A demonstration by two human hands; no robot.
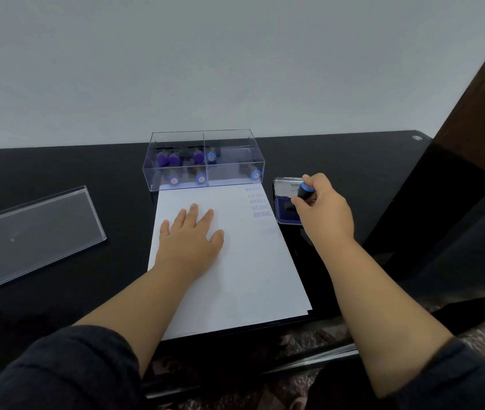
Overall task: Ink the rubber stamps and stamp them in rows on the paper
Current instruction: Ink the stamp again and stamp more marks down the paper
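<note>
At center-right of frame, right hand (319, 202) is gripping the stamp (305, 192) & pressing it into the ink pad (287, 210); step: inking. Left hand (189, 235), fingers flat, is pinning paper (235, 276). Next: lift, align below AIR MAIL column (260, 207).

Dark sleeves (66, 368) (pushed up), bare forearms
</note>
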